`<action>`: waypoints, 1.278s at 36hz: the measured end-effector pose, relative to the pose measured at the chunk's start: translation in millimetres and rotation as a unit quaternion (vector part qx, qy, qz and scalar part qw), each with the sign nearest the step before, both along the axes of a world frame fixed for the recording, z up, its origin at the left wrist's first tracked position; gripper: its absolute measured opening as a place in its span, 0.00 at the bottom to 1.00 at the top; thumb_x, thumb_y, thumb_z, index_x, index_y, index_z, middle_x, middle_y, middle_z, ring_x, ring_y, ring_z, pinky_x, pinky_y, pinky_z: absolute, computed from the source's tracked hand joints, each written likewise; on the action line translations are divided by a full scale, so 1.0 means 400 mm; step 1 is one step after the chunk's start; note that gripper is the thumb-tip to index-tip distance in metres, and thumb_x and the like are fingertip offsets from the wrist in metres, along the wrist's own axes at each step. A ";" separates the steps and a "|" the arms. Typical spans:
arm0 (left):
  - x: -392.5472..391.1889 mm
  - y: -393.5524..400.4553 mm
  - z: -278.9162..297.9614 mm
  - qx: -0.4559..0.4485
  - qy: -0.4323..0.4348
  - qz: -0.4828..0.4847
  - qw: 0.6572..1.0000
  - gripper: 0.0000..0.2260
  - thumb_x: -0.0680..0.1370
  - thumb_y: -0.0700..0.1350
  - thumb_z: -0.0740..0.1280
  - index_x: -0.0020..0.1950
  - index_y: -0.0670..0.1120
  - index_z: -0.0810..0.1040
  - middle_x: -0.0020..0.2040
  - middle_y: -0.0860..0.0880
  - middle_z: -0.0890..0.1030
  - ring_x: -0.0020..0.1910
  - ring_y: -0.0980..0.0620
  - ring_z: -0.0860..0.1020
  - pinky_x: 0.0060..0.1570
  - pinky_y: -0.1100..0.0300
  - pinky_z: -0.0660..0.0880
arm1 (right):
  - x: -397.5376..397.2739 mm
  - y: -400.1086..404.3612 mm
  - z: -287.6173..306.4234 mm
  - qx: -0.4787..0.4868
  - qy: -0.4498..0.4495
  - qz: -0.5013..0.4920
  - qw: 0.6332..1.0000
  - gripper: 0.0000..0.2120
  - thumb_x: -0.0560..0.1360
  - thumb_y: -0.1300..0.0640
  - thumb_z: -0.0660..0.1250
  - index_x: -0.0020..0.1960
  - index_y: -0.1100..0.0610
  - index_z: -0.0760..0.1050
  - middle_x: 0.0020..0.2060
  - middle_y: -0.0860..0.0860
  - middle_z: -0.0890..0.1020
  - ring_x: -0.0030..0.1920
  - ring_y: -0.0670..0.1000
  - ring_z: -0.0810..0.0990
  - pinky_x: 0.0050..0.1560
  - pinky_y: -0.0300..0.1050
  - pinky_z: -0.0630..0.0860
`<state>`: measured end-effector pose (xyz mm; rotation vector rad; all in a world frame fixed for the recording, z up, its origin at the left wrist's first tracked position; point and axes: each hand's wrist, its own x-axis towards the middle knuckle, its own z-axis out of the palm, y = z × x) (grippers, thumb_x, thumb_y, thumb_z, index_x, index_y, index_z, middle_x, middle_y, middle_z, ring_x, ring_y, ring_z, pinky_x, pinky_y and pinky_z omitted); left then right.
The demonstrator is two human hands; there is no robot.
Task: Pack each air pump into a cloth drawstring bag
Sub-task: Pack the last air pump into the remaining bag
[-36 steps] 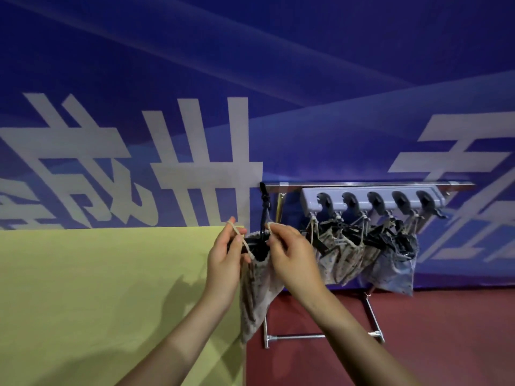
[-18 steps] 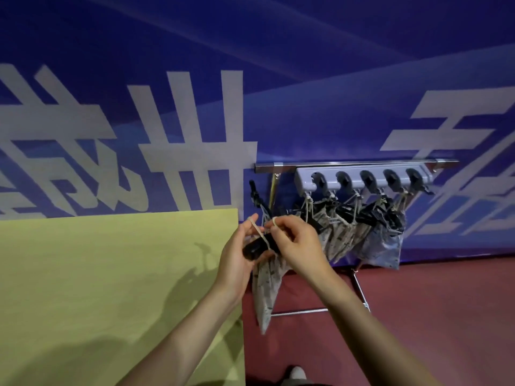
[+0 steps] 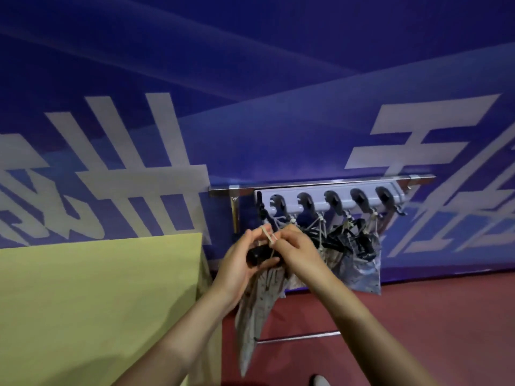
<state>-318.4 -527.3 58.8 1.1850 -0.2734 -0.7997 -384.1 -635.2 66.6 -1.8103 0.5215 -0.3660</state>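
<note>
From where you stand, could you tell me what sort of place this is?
Probably a sports hall or event venue: a large blue printed banner, dark red floor, and a grey hook rack hung with patterned cloth drawstring bags.

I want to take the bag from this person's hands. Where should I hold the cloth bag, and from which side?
Probably the gathered neck of the cloth bag, just under the left hand and right hand, approached from below: the body hangs free there, while the drawstring above is occupied.

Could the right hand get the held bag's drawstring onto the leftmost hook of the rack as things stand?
Probably yes. The right hand pinches the drawstring just below the leftmost hook, and open space lies between them. That hook already carries cord, though, so it may be crowded.
</note>
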 end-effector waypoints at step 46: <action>-0.203 -0.743 -0.006 0.171 -0.702 -0.077 0.687 0.07 0.74 0.49 0.62 0.44 0.47 0.77 0.40 0.54 0.78 0.44 0.52 0.74 0.61 0.57 0.66 | -0.360 -0.805 0.093 -0.075 0.019 0.100 0.992 0.12 0.78 0.61 0.61 0.37 0.53 0.74 0.25 0.44 0.73 0.29 0.44 0.70 0.34 0.40 0.67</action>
